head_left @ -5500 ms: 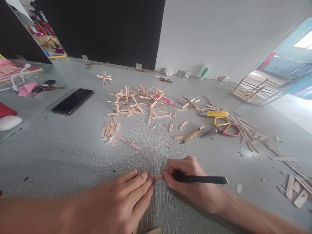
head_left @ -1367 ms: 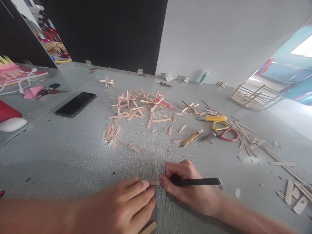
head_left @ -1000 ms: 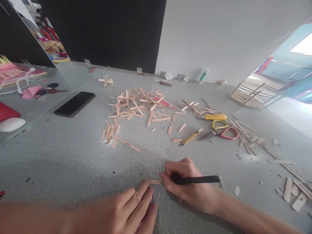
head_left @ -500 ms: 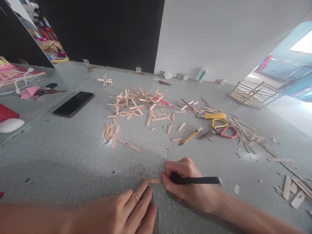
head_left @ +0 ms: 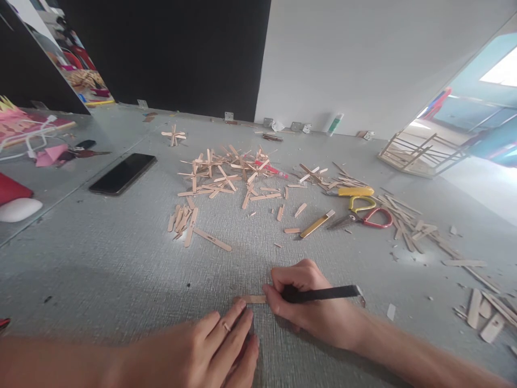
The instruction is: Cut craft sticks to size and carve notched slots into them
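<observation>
A wooden craft stick (head_left: 255, 299) lies flat on the grey table in front of me. My left hand (head_left: 220, 345) rests beside it with fingers stretched out, the index fingertip pressing down on its left part. Pinched in my right hand (head_left: 309, 304) is a slim black-handled tool (head_left: 329, 293), its back end pointing right. The fingers hide its working tip, which meets the stick's right part. Farther off lie a short pile of cut sticks (head_left: 181, 218) and a gold-coloured nail clipper (head_left: 317, 225).
Many sticks, some joined in star shapes (head_left: 226, 178), cover the table's middle. Yellow-handled scissors (head_left: 362, 203), a red-handled cutting tool (head_left: 377, 217) and loose sticks (head_left: 420, 231) lie right. A phone (head_left: 123, 173) is left. A black panel (head_left: 173, 54) and white panel (head_left: 343, 59) rise behind.
The back end of the black-handled tool has tilted slightly up and to the left in my right hand. My left hand stays on the stick.
</observation>
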Demonstrator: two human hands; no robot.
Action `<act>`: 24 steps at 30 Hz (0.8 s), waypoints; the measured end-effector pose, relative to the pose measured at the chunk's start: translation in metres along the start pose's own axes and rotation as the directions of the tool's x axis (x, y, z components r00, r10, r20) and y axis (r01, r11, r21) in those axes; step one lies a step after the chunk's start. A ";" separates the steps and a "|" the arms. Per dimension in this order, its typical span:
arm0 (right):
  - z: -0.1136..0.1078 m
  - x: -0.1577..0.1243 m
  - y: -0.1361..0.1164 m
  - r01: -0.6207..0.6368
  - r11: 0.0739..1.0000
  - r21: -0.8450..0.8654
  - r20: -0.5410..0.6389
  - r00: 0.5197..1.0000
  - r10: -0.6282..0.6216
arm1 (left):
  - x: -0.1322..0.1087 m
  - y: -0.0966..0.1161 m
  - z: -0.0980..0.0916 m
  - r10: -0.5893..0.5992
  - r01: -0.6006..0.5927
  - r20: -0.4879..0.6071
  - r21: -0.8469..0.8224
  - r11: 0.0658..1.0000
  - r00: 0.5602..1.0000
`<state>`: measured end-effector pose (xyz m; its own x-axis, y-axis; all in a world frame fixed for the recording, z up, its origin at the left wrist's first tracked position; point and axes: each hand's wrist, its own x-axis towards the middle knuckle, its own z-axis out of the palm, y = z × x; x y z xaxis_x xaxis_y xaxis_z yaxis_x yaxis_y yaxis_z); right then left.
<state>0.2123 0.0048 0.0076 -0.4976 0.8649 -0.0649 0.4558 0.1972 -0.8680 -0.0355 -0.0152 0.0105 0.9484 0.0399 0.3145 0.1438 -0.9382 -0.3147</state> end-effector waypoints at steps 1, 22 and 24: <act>0.000 0.000 0.000 0.010 1.000 -0.014 -0.005 1.000 -0.010 | 0.000 0.000 0.001 -0.006 0.006 0.000 -0.002 1.000 1.000; 0.000 -0.002 0.004 -0.071 0.995 0.067 0.010 0.997 0.070 | 0.005 -0.003 0.011 -0.124 0.122 -0.049 -0.050 0.991 0.991; 0.000 -0.003 0.004 -0.075 0.994 0.077 0.011 0.997 0.075 | 0.005 -0.003 0.010 -0.116 0.114 -0.052 -0.046 0.992 0.992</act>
<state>0.2151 0.0031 0.0046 -0.4699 0.8724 -0.1349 0.4340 0.0952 -0.8959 -0.0279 -0.0090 0.0037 0.9094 0.1306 0.3949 0.2375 -0.9424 -0.2354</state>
